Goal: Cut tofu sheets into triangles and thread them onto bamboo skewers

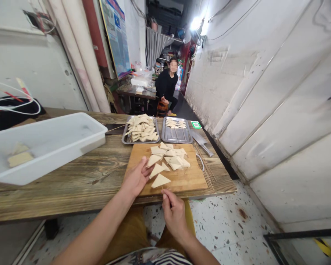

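Note:
My right hand (174, 211) is closed on a thin bamboo skewer (162, 187) at the front edge of the wooden cutting board (193, 179). A pale triangular slice (160, 180), which looks like tofu, sits at the skewer's tip. My left hand (138, 177) rests at the board's left side, thumb and fingers apart, right beside another triangular slice (156, 170); whether the fingertips touch it I cannot tell. More slices (176, 162) lie in a loose pile toward the back of the board.
Behind the board stand a metal tray (124, 140) heaped with skewered slices and a second tray (178, 139) with a few. A cleaver (200, 138) and loose skewers (206, 169) lie right. A white plastic tub (96, 130) stands left. A person (167, 86) sits beyond.

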`<state>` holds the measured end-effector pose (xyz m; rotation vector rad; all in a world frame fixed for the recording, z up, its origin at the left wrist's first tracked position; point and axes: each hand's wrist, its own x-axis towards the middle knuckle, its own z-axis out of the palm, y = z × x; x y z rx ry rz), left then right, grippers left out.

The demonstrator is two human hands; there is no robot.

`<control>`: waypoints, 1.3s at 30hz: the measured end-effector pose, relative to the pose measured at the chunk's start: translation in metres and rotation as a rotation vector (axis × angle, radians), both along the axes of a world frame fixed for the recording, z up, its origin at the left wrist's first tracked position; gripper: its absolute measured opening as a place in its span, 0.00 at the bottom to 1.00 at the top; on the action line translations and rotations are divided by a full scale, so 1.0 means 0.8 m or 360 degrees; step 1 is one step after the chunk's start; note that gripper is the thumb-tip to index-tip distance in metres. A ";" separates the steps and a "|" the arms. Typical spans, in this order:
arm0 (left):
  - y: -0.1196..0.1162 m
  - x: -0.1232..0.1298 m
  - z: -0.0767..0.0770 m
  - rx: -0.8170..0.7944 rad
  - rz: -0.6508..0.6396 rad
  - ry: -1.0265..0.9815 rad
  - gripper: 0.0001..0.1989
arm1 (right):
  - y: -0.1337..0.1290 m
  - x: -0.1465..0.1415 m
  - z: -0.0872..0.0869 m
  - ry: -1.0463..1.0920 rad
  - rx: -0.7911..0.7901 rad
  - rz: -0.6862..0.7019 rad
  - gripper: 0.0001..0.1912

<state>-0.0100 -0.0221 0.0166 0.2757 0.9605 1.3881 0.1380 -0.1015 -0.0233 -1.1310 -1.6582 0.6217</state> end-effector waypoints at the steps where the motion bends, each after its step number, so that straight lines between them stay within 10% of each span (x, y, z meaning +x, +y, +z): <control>1: 0.003 -0.002 0.002 0.0016 0.0022 0.0010 0.07 | -0.001 -0.001 0.000 0.0007 -0.0005 0.0022 0.12; 23: 0.012 -0.003 0.011 0.0050 -0.0044 0.0151 0.11 | 0.005 -0.006 0.003 -0.0059 0.0012 0.0032 0.13; 28: -0.002 -0.030 -0.001 0.0339 0.0389 0.0824 0.20 | 0.008 0.019 0.012 -0.0138 0.0076 -0.0020 0.12; 32: -0.018 -0.055 -0.014 0.0268 0.0349 0.1657 0.21 | 0.032 0.055 0.032 -0.0282 0.0146 -0.0018 0.12; 39: -0.013 -0.075 -0.039 0.0278 0.0199 0.2214 0.23 | 0.168 0.108 0.070 -0.0699 -0.0051 -0.0153 0.13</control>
